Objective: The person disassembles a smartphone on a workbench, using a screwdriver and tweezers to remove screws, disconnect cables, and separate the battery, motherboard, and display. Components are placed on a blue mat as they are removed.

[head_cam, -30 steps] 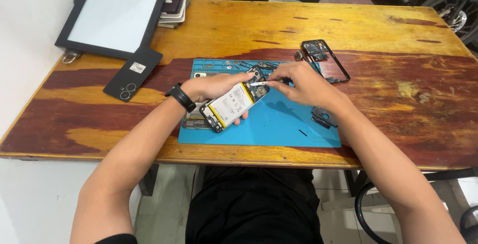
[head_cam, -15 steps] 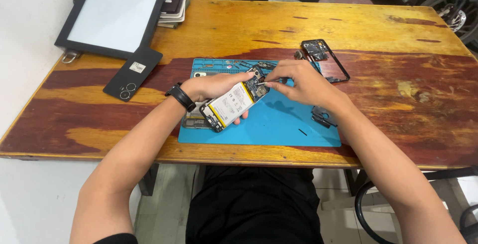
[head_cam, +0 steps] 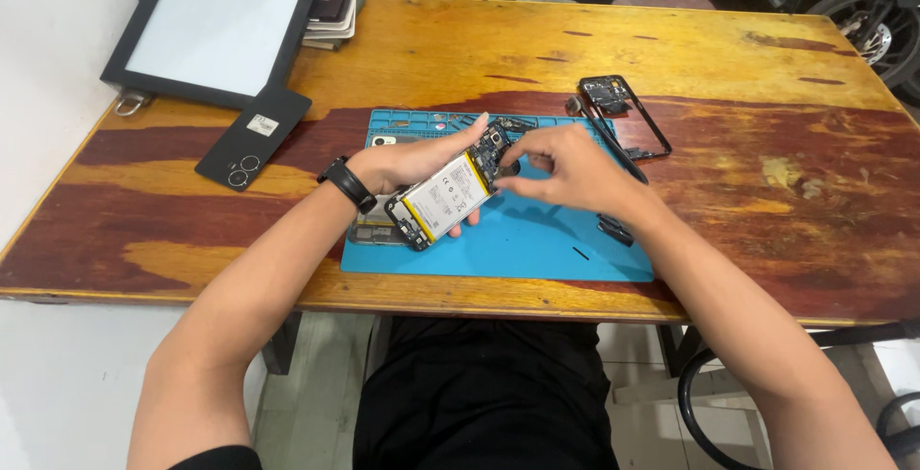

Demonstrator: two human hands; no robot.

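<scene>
Left hand (head_cam: 407,161): fingers wrapped around an opened smartphone (head_cam: 446,199), tilted above the blue repair mat (head_cam: 537,245) by the desk's near edge.
Right hand (head_cam: 565,173): fingertips pinched at the phone's top end; what they grip is too small to tell.
Mat tray: small parts along its far edge.
Beyond: phone frame (head_cam: 623,115), black back cover (head_cam: 254,137), tablet (head_cam: 225,20) at far-left corner.
Open room: bare desk (head_cam: 795,173) to the right.
</scene>
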